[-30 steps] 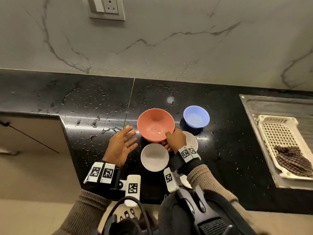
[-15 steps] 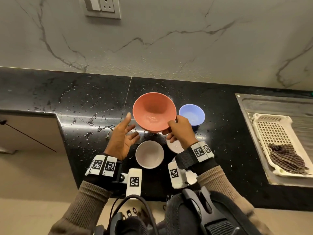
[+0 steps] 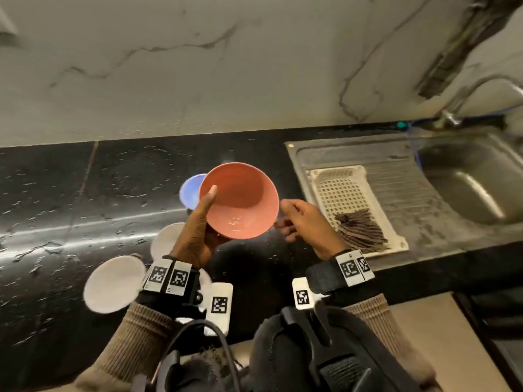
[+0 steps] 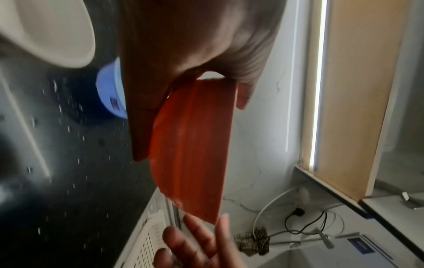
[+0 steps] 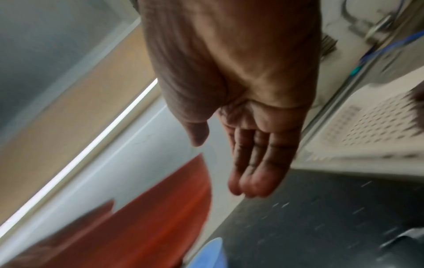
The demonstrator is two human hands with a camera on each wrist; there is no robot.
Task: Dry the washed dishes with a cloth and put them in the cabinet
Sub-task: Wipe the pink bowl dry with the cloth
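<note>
My left hand (image 3: 198,230) holds a salmon-coloured bowl (image 3: 240,199) tilted above the black counter, thumb over the near rim and fingers under its base. In the left wrist view the thumb (image 4: 243,94) hooks over the bowl's (image 4: 195,145) edge. Drops of water lie inside the bowl. My right hand (image 3: 300,219) hovers just right of the bowl, fingers relaxed and holding nothing; the right wrist view shows its palm (image 5: 247,154) empty. A checked cloth (image 3: 359,230) lies in a white basket (image 3: 336,179) on the drainboard.
A blue bowl (image 3: 191,190) stands behind the salmon one. Two white bowls (image 3: 113,284) (image 3: 165,239) sit on the wet counter to the left. The steel sink (image 3: 467,176) and tap (image 3: 475,91) are at the right. The counter's front edge is near my body.
The right hand lifted the salmon bowl off the counter, then let go of it. The left hand has taken hold of the bowl. My view has swung right toward the sink.
</note>
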